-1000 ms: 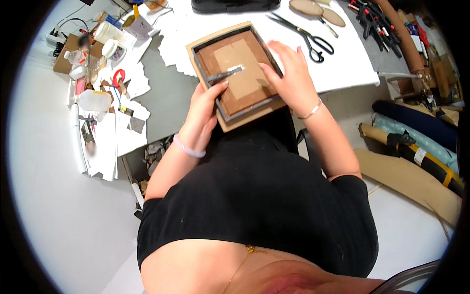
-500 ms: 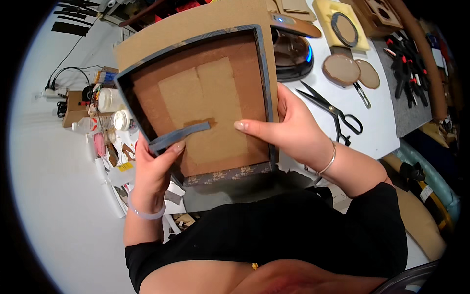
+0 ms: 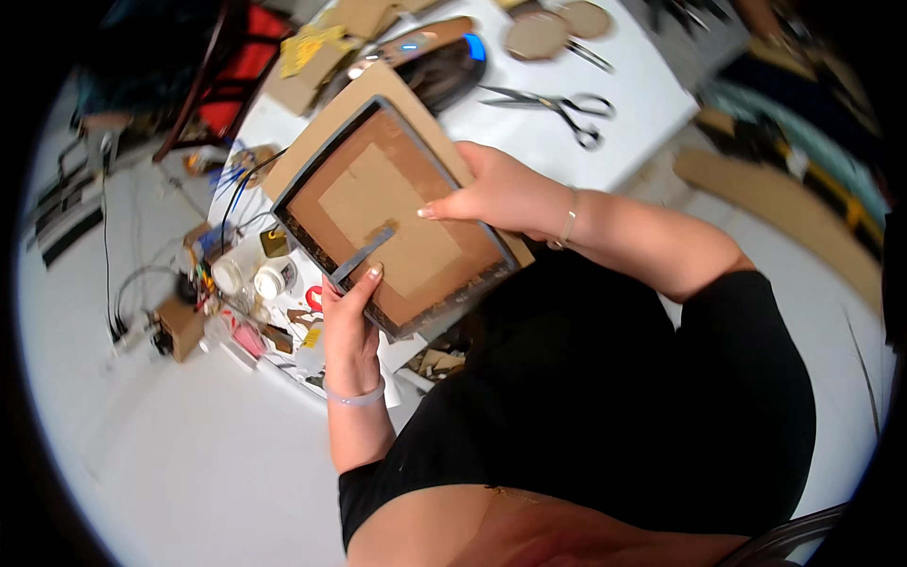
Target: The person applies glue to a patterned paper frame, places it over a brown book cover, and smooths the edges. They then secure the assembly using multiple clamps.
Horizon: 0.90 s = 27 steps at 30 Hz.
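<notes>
A shallow cardboard box (image 3: 378,180) is tilted up in front of me, with dark patterned sides and a brown-and-tan inside floor. A wider tan cardboard board (image 3: 338,106) lies behind it and sticks out past its rim. My left hand (image 3: 350,326) grips the near left edge, its thumb inside by a narrow grey strip (image 3: 364,255) that runs from the rim onto the floor, beside a darker brown patch. My right hand (image 3: 501,189) grips the right edge, its thumb over the inside and its other fingers hidden behind.
Black-handled scissors (image 3: 557,106) lie on the white table (image 3: 628,80) beyond my right hand, near round brown discs (image 3: 539,36) and a dark appliance with a blue light (image 3: 453,76). White jars (image 3: 274,279) and clutter stand at left. A red chair (image 3: 225,85) is behind.
My view has swung round, so the table and scissors sit higher and further left. Box and hands look smaller and more turned. Both hands keep hold of it.
</notes>
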Tool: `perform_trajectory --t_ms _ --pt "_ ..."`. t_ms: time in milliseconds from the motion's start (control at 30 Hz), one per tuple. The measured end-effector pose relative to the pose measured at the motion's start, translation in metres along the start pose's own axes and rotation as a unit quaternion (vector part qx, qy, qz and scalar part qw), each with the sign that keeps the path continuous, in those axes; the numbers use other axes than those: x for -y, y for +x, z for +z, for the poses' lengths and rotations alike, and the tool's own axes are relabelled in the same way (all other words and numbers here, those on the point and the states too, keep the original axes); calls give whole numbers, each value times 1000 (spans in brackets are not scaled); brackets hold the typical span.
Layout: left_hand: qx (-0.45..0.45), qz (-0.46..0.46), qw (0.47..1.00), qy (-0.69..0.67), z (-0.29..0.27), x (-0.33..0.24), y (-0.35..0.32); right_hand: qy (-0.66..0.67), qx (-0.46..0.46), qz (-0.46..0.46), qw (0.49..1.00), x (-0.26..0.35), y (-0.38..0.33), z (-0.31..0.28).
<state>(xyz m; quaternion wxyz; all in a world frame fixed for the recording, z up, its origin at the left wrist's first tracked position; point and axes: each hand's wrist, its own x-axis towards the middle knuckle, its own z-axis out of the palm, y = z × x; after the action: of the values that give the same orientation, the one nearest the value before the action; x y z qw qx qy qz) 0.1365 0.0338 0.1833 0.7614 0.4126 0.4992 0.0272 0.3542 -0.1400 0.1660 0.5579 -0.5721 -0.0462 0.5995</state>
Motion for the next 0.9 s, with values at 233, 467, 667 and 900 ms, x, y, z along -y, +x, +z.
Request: perform_trajectory --t_ms 233,467,667,900 --pt "0 -46 997 -54 -20 -1 -80 15 -230 -30 973 -9 -187 -14" --pt "29 -7 991 -132 -52 -10 -82 64 -506 -26 859 -41 -327 -102" --pt "61 17 984 -167 4 -13 -58 23 -534 -42 844 -57 -343 -210" --pt "25 65 987 -144 135 -6 -38 -400 -543 -58 736 19 -134 -379"
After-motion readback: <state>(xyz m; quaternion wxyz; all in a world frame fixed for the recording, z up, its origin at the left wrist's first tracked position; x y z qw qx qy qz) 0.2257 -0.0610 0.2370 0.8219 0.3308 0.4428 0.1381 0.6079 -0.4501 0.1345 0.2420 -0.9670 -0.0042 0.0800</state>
